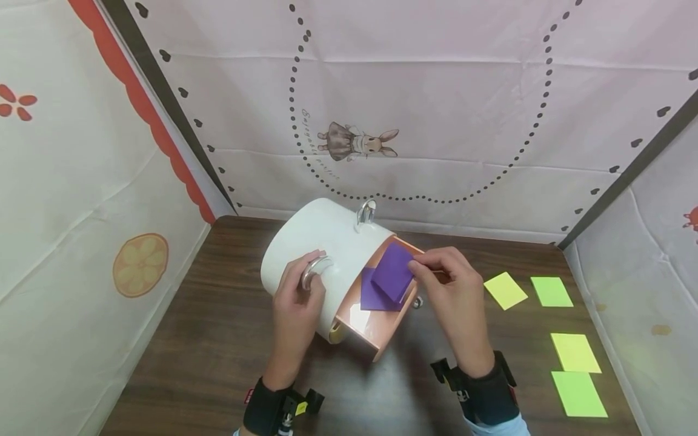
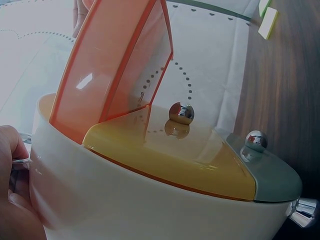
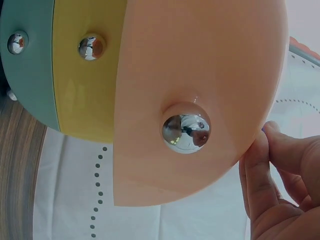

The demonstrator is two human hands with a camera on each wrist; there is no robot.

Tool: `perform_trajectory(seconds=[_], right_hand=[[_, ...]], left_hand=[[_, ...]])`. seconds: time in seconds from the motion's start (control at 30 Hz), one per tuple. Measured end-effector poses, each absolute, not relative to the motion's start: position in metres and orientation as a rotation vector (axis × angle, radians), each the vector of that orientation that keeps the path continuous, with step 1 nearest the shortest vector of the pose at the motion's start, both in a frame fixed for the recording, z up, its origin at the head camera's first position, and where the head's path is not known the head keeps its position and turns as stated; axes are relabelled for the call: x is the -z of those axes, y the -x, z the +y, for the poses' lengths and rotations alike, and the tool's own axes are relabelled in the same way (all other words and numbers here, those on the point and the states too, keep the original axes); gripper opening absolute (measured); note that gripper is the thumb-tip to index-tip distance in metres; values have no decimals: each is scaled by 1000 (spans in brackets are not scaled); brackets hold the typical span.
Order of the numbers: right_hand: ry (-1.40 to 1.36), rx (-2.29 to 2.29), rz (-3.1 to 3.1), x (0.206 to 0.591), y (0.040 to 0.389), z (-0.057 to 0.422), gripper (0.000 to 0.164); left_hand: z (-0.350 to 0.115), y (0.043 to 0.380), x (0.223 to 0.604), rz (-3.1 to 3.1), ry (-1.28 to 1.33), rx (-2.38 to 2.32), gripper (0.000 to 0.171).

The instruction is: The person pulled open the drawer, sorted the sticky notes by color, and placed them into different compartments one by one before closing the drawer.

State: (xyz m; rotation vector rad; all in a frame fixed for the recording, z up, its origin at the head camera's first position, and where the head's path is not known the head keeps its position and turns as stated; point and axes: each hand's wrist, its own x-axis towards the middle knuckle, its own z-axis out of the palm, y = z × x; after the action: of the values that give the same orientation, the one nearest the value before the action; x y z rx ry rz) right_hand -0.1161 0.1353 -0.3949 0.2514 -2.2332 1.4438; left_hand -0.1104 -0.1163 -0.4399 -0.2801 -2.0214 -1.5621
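A white rounded drawer box (image 1: 305, 242) sits on the table, its peach drawer (image 1: 371, 324) pulled out. My left hand (image 1: 297, 309) grips a curved chrome fitting (image 1: 315, 269) on the box's white shell. Between right thumb and forefinger, my right hand (image 1: 455, 303) pinches a purple paper square (image 1: 395, 272) over the open drawer. Under it, a second purple square (image 1: 373, 297) lies in the drawer. From the right wrist view, the peach front bears a chrome ball knob (image 3: 186, 134). The yellow drawer (image 2: 175, 160) and green drawer (image 2: 277, 175) look closed in the left wrist view.
To the right on the brown wooden table (image 1: 218, 339) lie two yellow squares, one upper (image 1: 505, 290) and one lower (image 1: 575, 352), and two green squares, one upper (image 1: 552, 292) and one lower (image 1: 580, 393). Printed white cloth (image 1: 447, 121) walls the back and sides.
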Motion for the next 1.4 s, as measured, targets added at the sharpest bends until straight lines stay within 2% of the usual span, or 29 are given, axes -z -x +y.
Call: perform_trajectory(seconds=[0.27,0.53,0.8,1.17,1.4], right_hand=[[-289,-1352,-2266,392,119,132,15],[-321,-1248,-2298,397,124,131,21],[-318,-1197,-2318,402,126,131,23],[-281,-1370,-2203,409,117,137,19],[-142,-1465,-2147,421,108,148,18]], left_hand=[[-111,104,423,-1988,307,1550,42],[-117,112,446,-2031,298,1528,45],[-120,112,447,-2029,316,1548,47],[-120,113,449,-2040,302,1533,47],[-119,114,450,-2038,271,1525,45]])
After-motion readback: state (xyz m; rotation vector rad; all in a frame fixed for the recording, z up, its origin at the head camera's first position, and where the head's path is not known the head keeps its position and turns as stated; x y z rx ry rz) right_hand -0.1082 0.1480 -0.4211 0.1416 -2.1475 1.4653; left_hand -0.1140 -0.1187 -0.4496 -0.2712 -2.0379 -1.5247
